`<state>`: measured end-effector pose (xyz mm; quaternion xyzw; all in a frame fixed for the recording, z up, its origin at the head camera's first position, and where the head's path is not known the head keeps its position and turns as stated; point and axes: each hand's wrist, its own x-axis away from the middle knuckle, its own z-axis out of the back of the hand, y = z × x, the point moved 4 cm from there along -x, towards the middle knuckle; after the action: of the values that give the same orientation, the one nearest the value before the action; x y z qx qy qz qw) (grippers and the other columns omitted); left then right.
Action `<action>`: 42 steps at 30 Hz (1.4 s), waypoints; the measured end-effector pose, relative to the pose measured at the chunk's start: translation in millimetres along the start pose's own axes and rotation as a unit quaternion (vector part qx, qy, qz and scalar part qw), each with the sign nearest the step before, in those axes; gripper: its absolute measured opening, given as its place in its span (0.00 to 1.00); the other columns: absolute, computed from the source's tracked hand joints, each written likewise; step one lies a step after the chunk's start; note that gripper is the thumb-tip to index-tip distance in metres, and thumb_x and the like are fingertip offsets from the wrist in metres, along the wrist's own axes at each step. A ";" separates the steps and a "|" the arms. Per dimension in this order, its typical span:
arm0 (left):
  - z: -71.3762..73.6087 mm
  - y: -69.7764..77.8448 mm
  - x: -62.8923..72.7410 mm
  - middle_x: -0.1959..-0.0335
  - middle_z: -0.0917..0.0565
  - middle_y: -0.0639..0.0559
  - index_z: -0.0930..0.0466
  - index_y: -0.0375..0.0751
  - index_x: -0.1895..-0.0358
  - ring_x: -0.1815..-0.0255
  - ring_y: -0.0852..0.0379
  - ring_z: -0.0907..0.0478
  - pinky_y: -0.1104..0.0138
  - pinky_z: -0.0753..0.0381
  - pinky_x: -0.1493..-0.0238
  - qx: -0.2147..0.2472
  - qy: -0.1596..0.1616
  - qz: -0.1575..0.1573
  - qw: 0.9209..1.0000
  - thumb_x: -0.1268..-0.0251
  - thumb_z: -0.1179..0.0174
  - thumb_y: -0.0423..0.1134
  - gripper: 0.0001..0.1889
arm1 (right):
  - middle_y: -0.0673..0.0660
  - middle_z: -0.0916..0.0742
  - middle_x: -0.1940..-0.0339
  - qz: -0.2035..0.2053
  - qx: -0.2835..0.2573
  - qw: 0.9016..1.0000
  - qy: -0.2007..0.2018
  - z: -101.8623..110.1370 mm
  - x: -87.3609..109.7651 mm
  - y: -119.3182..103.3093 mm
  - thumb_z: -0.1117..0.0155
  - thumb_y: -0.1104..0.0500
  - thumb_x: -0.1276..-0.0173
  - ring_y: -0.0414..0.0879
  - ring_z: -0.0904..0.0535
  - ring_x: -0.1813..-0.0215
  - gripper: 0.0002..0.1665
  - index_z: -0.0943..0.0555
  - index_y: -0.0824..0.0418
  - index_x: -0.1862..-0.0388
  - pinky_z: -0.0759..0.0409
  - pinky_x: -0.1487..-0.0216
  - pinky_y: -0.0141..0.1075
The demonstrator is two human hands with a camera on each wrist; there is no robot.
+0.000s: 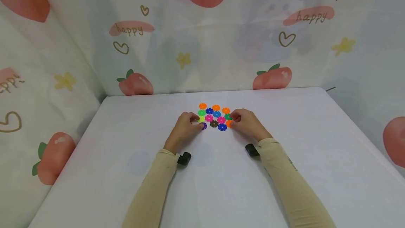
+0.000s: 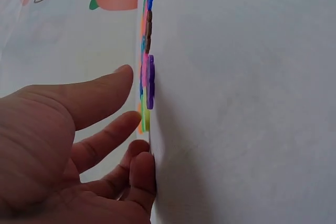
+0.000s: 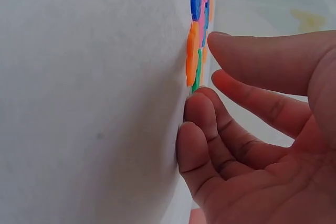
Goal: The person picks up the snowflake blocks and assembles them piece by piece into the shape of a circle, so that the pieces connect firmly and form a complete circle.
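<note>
Several colourful notched plastic discs lie flat in a close cluster on the white table, among them a brown disc (image 1: 214,124) and a blue disc (image 1: 222,127) along the near side. My left hand (image 1: 185,126) is at the cluster's left edge, its thumb and loosely bent fingers about the purple disc (image 2: 150,82) and the yellow disc (image 1: 201,119). On the right edge, my right hand (image 1: 248,124) has its fingertips close to the orange disc (image 3: 192,56) and the green disc (image 3: 198,71). Thumb and fingers stand apart on both hands, with nothing gripped between them.
The white table (image 1: 205,185) stretches around the cluster on all sides. A printed cloth curtain (image 1: 215,45) with fruit and hearts hangs behind and at the sides. Each wrist carries a small black camera, the left camera (image 1: 184,158) and the right camera (image 1: 252,150).
</note>
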<state>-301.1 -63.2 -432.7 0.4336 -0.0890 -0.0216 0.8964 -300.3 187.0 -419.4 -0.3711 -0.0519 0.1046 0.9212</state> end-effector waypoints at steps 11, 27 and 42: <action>-7.9 2.7 -5.2 0.32 0.29 0.40 0.14 0.51 0.45 0.27 0.42 0.36 0.46 0.25 0.30 -0.051 -0.009 -0.006 0.999 0.28 0.28 0.39 0.12 | 0.63 0.18 0.51 -0.017 0.018 0.999 -0.029 -3.9 -3.1 1.4 0.29 0.65 0.27 0.58 0.23 0.47 0.15 0.15 0.67 0.44 0.19 0.43 0.49; -3.8 -4.8 -4.4 0.42 0.25 0.43 0.18 0.35 0.48 0.40 0.46 0.28 0.56 0.22 0.36 -0.024 -0.004 0.006 1.000 0.28 0.28 0.40 0.15 | 0.64 0.21 0.53 -0.037 0.032 0.998 -0.033 -5.9 -2.9 0.4 0.29 0.66 0.27 0.58 0.25 0.48 0.15 0.18 0.71 0.45 0.20 0.44 0.48; 9.2 -8.0 -1.0 0.53 0.16 0.46 0.15 0.40 0.51 0.48 0.46 0.21 0.56 0.19 0.39 0.046 0.010 -0.005 0.999 0.25 0.31 0.38 0.07 | 0.61 0.16 0.58 -0.009 0.000 1.000 0.006 4.0 -1.3 3.7 0.35 0.69 0.26 0.57 0.22 0.53 0.09 0.20 0.67 0.49 0.20 0.46 0.47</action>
<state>-303.4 -75.2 -433.5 0.4750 -0.0793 -0.0174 0.8762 -302.9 191.9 -419.1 -0.3712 -0.0495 0.0941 0.9224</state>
